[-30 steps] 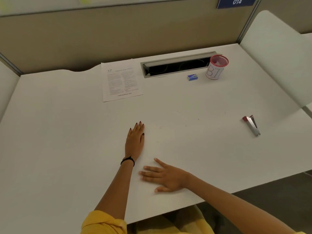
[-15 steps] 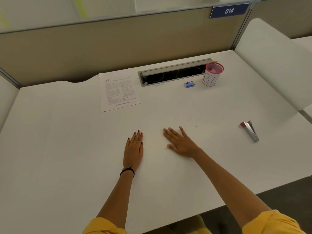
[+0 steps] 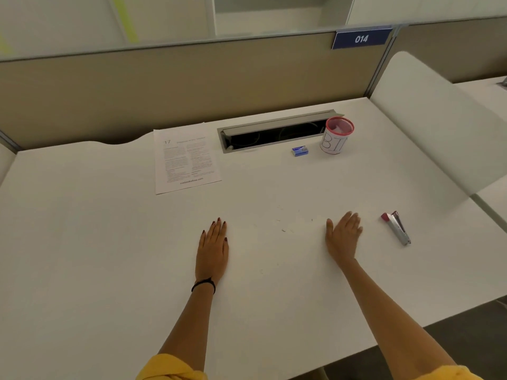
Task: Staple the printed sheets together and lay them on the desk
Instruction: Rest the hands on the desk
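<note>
Printed sheets (image 3: 186,160): they lie flat near the far edge of the tabletop (image 3: 82,242), left of the middle, text facing the person; whether it is one sheet or several stacked I cannot tell. Nobody touches them, so stapling is not yet begun.
Left hand (image 3: 212,249): palm down on the tabletop near the middle, fingers straight and close together, its grip holding nothing; a dark band sits at the wrist. It looks like a resting pose, well short of the sheets.
Cable slot (image 3: 274,133): an open recess along the far edge, right of the sheets.
Staple box (image 3: 300,151): small and blue, just in front of the slot, probably spare staples kept within reach.
Paper cup (image 3: 337,135): upright beside the box, lettered "BIN", likely for scraps.
Right hand (image 3: 344,234): flat on the tabletop, fingers loosely together, grip empty, near the stapler but apart from it.
Stapler (image 3: 396,227): lies toward the right edge, red end pointing away, handy for the right hand.
</note>
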Available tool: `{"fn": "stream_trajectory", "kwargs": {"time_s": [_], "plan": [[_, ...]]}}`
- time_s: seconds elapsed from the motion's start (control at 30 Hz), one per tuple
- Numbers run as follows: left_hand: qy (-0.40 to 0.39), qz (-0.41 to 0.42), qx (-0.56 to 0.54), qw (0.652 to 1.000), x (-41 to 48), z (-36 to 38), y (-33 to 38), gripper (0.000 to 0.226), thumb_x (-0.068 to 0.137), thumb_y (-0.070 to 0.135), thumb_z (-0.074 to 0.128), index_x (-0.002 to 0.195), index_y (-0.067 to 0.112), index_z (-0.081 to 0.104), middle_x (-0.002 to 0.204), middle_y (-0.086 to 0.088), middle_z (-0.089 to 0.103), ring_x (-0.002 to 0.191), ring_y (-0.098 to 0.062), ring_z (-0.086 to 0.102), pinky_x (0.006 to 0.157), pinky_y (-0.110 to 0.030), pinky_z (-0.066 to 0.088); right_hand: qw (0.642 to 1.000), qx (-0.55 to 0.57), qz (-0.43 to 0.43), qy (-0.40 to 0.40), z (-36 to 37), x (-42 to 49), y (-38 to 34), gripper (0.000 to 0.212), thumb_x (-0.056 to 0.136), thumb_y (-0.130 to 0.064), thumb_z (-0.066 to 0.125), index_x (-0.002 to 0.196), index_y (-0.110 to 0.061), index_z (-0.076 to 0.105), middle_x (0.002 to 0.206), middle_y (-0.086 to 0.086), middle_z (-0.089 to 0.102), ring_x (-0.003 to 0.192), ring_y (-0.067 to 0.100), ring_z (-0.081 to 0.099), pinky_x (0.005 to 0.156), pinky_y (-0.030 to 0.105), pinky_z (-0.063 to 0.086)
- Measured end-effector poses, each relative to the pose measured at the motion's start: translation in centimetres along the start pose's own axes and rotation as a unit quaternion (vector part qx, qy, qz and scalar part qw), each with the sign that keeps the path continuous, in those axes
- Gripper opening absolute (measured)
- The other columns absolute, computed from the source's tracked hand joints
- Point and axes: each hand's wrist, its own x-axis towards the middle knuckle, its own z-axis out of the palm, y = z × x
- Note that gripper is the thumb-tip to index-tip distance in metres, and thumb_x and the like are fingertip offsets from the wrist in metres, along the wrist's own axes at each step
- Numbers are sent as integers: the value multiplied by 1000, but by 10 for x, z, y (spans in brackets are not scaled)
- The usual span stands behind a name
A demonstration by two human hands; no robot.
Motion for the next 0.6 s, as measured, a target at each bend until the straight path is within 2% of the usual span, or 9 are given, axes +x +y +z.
{"fn": "stream_trajectory", "kwargs": {"time_s": [0.27, 0.47, 0.53, 0.6], "plan": [[8, 0, -13, 1000, 0, -1, 0, 58, 91, 34, 6, 144, 17, 23, 152, 3, 19, 141, -12, 17, 116, -31, 9, 999, 17, -44, -8, -7, 40, -4, 64, 99, -32, 32, 145, 5, 6, 155, 22, 7, 144, 31, 5, 119, 43, 5], [14, -4, -13, 1000, 5, -1, 0, 58, 91, 34, 5, 144, 17, 21, 153, 3, 19, 141, -10, 16, 116, -31, 7, 980, -19, -183, -71, 2, 37, -23, 61, 99, -30, 33, 146, 0, 8, 156, 15, 7, 145, 24, 5, 119, 35, 3], [15, -5, -11, 1000, 8, -1, 0, 58, 91, 34, 5, 144, 17, 21, 153, 3, 20, 140, -10, 17, 116, -31, 8, 969, -41, -227, -87, 12, 27, -37, 61, 99, -35, 29, 146, -2, 8, 157, 12, 6, 145, 20, 4, 118, 33, 1], [18, -7, -10, 1000, 11, -1, -1, 57, 91, 34, 5, 144, 18, 22, 153, 3, 21, 140, -10, 17, 116, -32, 9, 959, -53, -260, -102, 20, 17, -51, 72, 94, -53, 13, 147, -4, 9, 157, 9, 7, 145, 19, 5, 117, 31, 0]]}}
